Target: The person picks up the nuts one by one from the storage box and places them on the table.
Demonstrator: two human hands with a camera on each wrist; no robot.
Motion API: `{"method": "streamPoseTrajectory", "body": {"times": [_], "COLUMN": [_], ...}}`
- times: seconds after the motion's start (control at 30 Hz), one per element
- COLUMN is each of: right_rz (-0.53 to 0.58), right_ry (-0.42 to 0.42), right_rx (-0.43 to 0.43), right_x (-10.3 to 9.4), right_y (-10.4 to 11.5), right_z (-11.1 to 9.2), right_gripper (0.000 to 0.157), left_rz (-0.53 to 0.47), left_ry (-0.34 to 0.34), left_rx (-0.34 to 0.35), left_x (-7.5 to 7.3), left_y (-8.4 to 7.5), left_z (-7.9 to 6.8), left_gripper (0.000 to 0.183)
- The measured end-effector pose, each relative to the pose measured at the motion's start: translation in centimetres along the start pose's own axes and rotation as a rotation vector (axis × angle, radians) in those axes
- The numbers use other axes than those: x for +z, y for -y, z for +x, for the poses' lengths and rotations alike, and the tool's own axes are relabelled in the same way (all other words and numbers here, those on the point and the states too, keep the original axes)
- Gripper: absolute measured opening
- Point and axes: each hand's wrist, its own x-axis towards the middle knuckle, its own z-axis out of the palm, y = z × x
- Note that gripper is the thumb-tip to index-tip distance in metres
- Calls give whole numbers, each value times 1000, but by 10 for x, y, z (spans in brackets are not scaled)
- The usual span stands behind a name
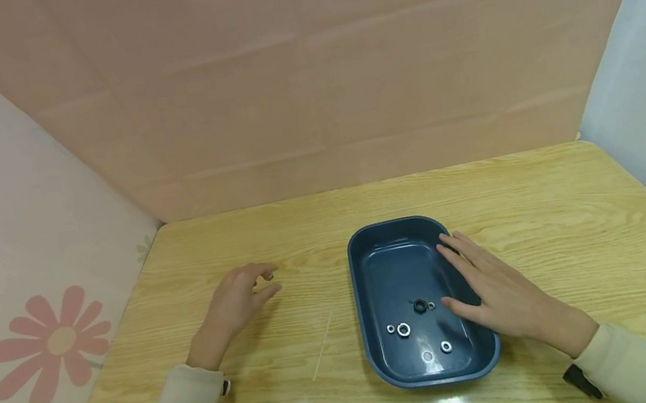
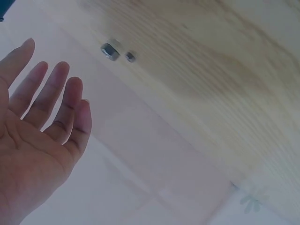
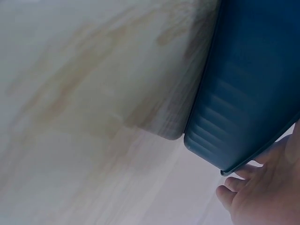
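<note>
My left hand (image 1: 236, 303) hovers over the table left of the blue tray, thumb and fingers apart, holding nothing. Two metal nuts lie on the wood beyond its fingers in the left wrist view: a larger nut (image 2: 110, 51) and a smaller nut (image 2: 130, 56). The head view shows just a small bit of a nut (image 1: 269, 275) by the fingertips. At the tray's right rim, my right hand (image 1: 503, 296) has its fingers extended, partly over the inside. Inside the blue tray (image 1: 360, 293) are a black nut (image 1: 419, 305), a large silver nut (image 1: 403, 330) and several smaller nuts.
The wooden table (image 1: 537, 211) meets a tan backdrop (image 1: 313, 91) at the back. Patterned panels stand left and right, the left panel (image 1: 44, 222) bearing a pink flower. A thin pale line (image 1: 322, 346) runs along the wood between the left hand and tray.
</note>
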Motion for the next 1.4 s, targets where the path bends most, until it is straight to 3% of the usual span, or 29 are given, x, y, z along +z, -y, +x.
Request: {"method": "streamPoseTrajectory", "body": {"times": [0.3, 0.77, 1.4], "right_rz": [10, 12, 23], "right_ry": [13, 3, -8], "right_rx": [9, 2, -9], "right_x": [-1, -2, -1], "right_y": [-2, -1, -2], "right_z": [0, -1, -2], "right_gripper": [80, 79, 72], "left_rz": [9, -4, 12], "left_ry": [-77, -50, -91], "left_rx": [130, 183, 325], "left_x": [6, 7, 6], "left_y": [-12, -34, -62], "left_z": [1, 0, -2], "left_gripper": [33, 29, 30]}}
